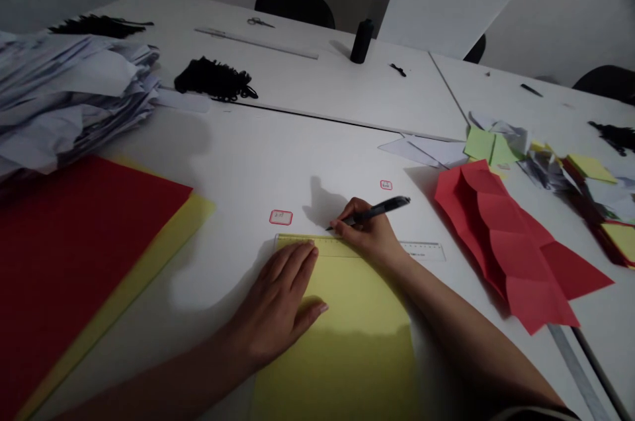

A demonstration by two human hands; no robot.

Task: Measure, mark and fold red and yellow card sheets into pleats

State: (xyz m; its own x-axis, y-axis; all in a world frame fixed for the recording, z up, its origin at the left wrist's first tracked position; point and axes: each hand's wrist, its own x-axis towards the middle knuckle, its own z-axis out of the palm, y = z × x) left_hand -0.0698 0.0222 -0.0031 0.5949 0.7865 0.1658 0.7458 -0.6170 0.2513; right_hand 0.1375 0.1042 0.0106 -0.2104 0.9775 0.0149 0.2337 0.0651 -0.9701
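Observation:
A yellow sheet of paper (342, 355) lies on the white table in front of me. Across its far edge rests a clear ruler (426, 251), whose right end extends past the paper. My left hand (280, 302) lies flat on the ruler and sheet, fingers stretched forward and thumb apart. In my right hand (370, 229) is a black pen (383, 208), its tip down near the ruler's far edge. Two small red-bordered labels (280, 217) (385, 185) are on the table beyond the ruler.
Red paper (74, 262) over yellow sheets lies left, below a pile of white paper (64, 96). Folded red paper (516, 242) sits right, near coloured scraps (491, 146). Farther back are black yarn (213, 79), a long ruler (258, 44), scissors (260, 22) and a black spool (362, 42).

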